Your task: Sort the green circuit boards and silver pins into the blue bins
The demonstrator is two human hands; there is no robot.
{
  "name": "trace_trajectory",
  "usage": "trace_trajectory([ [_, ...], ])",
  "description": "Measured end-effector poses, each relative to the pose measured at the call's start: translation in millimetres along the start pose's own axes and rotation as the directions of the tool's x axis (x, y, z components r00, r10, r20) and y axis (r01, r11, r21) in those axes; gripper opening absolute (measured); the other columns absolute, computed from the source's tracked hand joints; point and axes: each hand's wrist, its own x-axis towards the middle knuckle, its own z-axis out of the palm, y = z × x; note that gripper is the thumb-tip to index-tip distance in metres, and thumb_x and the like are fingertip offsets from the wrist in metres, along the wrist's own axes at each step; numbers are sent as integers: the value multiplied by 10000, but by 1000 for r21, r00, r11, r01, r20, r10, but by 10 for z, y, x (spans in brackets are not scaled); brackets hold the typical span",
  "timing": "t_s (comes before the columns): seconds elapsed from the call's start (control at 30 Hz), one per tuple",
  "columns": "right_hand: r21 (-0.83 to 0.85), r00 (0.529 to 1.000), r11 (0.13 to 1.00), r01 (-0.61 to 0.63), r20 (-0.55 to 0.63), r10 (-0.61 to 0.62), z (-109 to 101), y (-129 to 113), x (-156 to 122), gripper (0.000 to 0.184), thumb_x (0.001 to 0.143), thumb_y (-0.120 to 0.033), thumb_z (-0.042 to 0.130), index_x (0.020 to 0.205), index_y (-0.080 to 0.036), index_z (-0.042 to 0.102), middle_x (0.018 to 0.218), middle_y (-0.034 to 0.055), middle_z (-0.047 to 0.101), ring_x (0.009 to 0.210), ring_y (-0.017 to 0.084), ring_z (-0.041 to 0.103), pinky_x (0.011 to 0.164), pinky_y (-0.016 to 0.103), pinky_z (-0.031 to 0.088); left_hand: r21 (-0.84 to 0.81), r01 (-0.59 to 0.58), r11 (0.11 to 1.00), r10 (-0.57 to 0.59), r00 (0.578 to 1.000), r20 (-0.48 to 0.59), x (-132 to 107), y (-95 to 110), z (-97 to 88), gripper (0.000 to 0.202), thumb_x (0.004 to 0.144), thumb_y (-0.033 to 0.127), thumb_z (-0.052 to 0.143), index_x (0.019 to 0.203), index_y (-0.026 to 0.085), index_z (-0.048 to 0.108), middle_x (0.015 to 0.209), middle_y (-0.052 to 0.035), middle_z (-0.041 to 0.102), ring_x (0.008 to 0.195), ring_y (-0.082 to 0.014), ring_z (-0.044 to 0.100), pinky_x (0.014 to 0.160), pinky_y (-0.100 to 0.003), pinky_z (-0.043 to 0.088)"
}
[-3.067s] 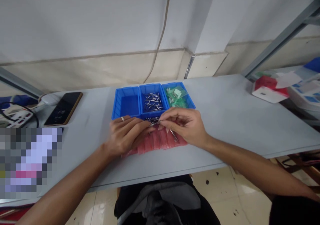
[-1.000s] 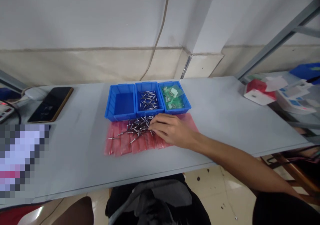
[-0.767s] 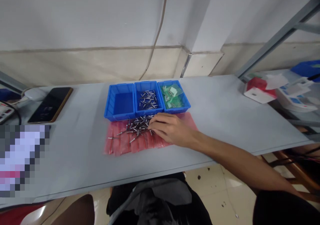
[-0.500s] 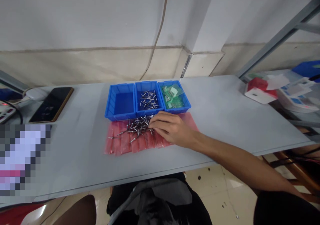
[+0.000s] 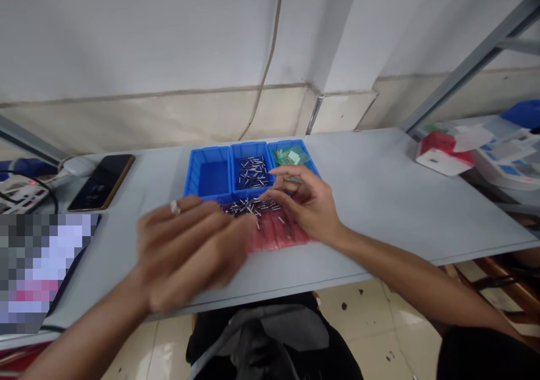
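A loose pile of metal blind rivets [image 5: 247, 206] lies on red plastic bags [image 5: 274, 235]. Over the right side of the pile is my right hand [image 5: 310, 200], its thumb and fingers apart, with nothing visible between them. My left hand [image 5: 196, 245], wearing a ring, hovers in front of the pile and hides its left part. Motion smears the left fingers, so their grip is unclear. Behind the pile stands a middle blue bin [image 5: 252, 193] holding more rivets. Its right neighbour, another blue bin [image 5: 315, 169], contains green plastic bags [image 5: 291, 152] and is partly covered by my right hand.
A left blue bin [image 5: 210, 150] adjoins the middle one. On the table's left are a phone [image 5: 101, 182], a power strip [image 5: 25, 194] and a pixelated screen [image 5: 54, 267]. A red and white box [image 5: 442, 154] stands at the right. A grey metal post [image 5: 468, 59] rises there.
My left hand has come into view from the lower left. My right hand has spread its fingers and shifted slightly right. Several rivets now lie farther right on the red bags.
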Motion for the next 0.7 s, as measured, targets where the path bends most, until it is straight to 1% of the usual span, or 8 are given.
trace_trajectory([
  [0.03, 13, 1000, 1000, -11, -8, 11, 1, 7, -1, 292, 930, -214, 648, 1214, -227, 584, 845, -14, 599, 851, 160, 733, 837, 347, 609, 150, -73, 986, 87, 992, -94, 43, -170, 75, 114, 937, 197, 556, 1006, 256, 624, 631, 41, 575, 541, -116, 534, 477, -302, 388],
  [0.1, -3, 999, 1000, -16, -29, 16, -3, 18, 1, 292, 912, -237, 676, 1192, -232, 592, 854, -14, 606, 779, 137, 714, 775, 317, 613, 341, -77, 937, 134, 980, -148, 90, -492, 237, 219, 837, 91, 611, 1016, 215, 641, 609, 53, 571, 536, -106, 538, 495, -281, 395],
  [0.17, -38, 999, 999, -16, -32, 15, -12, 23, 8, 288, 876, -256, 725, 1140, -227, 613, 849, -18, 622, 705, 113, 686, 699, 279, 605, 398, -50, 916, 107, 986, -124, 74, -721, 372, 216, 828, 97, 605, 1009, 206, 649, 690, 34, 648, 585, -112, 595, 513, -269, 405],
  [0.23, -75, 1000, 997, -23, -12, 22, -23, 23, 13, 216, 847, -269, 759, 1023, -208, 649, 814, -18, 642, 647, 97, 656, 629, 249, 584, 406, 24, 914, 31, 991, -129, 13, -828, 456, 211, 835, 109, 591, 1006, 210, 660, 697, 32, 661, 597, -113, 610, 535, -256, 417],
  [0.33, -144, 1000, 990, -10, 25, 14, -29, 17, 11, 133, 826, -282, 779, 813, -180, 694, 817, 11, 690, 658, 100, 650, 582, 228, 570, 334, 132, 933, -84, 984, -157, -83, -818, 505, 205, 848, 111, 578, 1006, 206, 668, 703, 28, 667, 587, -105, 605, 563, -240, 439],
  [0.4, -194, 999, 981, 13, 37, -6, -27, 18, 6, 114, 830, -270, 775, 765, -186, 734, 874, 29, 721, 728, 115, 674, 608, 233, 588, 276, 159, 948, -118, 980, -159, -121, -764, 515, 204, 857, 106, 571, 1012, 197, 665, 731, 18, 676, 613, -108, 613, 594, -237, 464],
  [0.57, -126, 1000, 992, -21, 9, 22, -22, 38, 16, 75, 870, -230, 728, 903, -229, 795, 1013, 36, 727, 718, 102, 700, 678, 270, 649, 220, 108, 970, -107, 994, -19, -150, -690, 544, 268, 875, 150, 615, 1134, 206, 655, 984, -44, 714, 880, -177, 662, 769, -295, 541],
  [0.7, -95, 999, 995, -34, -4, 34, -38, 32, 48, 171, 849, -219, 751, 1012, -258, 786, 1082, 45, 705, 876, 140, 720, 849, 336, 648, 205, 107, 973, -127, 988, 84, -153, -737, 608, 299, 908, 220, 638, 1207, 220, 641, 1234, -76, 665, 1166, -239, 610, 942, -380, 555],
])
